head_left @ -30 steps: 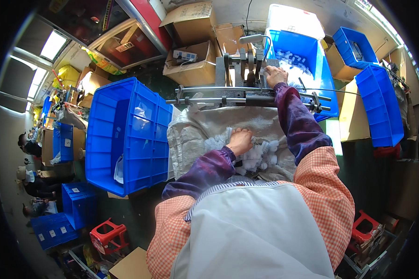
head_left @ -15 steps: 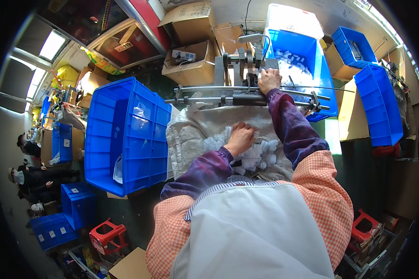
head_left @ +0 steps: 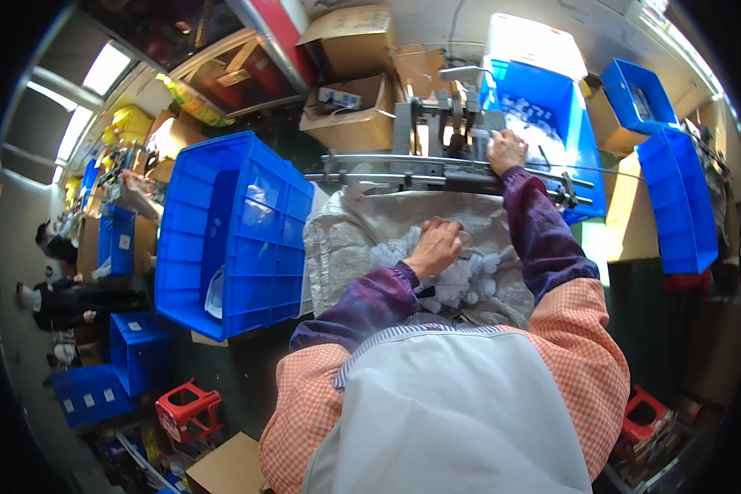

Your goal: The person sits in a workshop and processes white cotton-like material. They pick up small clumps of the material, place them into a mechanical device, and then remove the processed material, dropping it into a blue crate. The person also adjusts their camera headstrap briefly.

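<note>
Left grip [head_left: 435,247] bent over white pieces [head_left: 465,280], right grip [head_left: 509,151] at a dark machine [head_left: 403,128].
Fingers curled on both, impossible to tell whether pinching anything. Plenty of pieces left on the crinkled, greyish woven sheet [head_left: 328,255], pale and plastic-looking, some with scalloped edges; more small white parts heaped in a smooth blue bin [head_left: 586,152] beyond, perhaps already done. Across the machine, straight shiny metal rods [head_left: 370,157]; farther left, a ribbed blue plastic crate [head_left: 251,239].
</note>
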Tool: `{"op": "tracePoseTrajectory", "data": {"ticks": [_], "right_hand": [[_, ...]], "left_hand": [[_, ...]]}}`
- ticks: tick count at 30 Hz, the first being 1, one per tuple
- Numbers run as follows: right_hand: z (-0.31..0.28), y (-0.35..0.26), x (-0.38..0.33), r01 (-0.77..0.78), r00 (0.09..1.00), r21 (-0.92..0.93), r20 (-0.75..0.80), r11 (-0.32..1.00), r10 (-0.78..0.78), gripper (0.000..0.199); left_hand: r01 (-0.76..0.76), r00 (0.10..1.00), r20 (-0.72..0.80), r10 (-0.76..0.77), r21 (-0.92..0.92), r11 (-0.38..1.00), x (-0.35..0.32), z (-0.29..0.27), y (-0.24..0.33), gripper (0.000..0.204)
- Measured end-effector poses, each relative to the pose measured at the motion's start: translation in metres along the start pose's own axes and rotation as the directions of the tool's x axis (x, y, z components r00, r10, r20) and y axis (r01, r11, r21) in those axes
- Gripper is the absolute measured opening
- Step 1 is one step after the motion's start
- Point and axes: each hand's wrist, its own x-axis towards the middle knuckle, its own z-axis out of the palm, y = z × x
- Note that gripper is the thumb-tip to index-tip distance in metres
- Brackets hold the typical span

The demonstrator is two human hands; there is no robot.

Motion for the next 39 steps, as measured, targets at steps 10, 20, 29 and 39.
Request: {"op": "tracePoseTrajectory", "data": {"ticks": [10,20,29,39], "right_hand": [[-0.013,0.03,0.022,0.1,0.989,-0.199,0.124,0.975,-0.076,0.021],[-0.051,0.081,-0.007,-0.087,0.99,0.039,-0.112,0.995,0.091,0.034],[-0.079,-0.012,-0.142,0.337,0.805,0.673,0.157,0.659,-0.572,0.031],[-0.036,0.01,-0.02,0.198,0.979,0.358,-0.118,0.912,-0.166,0.015]], "left_hand": [[-0.036,0.996,-0.092,0.015,-0.225,0.974,-0.003,0.003,-0.001,0.028],[-0.042,0.991,-0.132,-0.019,-0.449,0.893,0.004,-0.011,0.008,0.022],[-0.11,0.964,-0.261,-0.052,-0.569,0.815,0.009,-0.004,0.015,0.03],[0.081,0.993,0.099,-0.061,-0.219,0.972,-0.008,-0.008,0.007,0.045]]}}
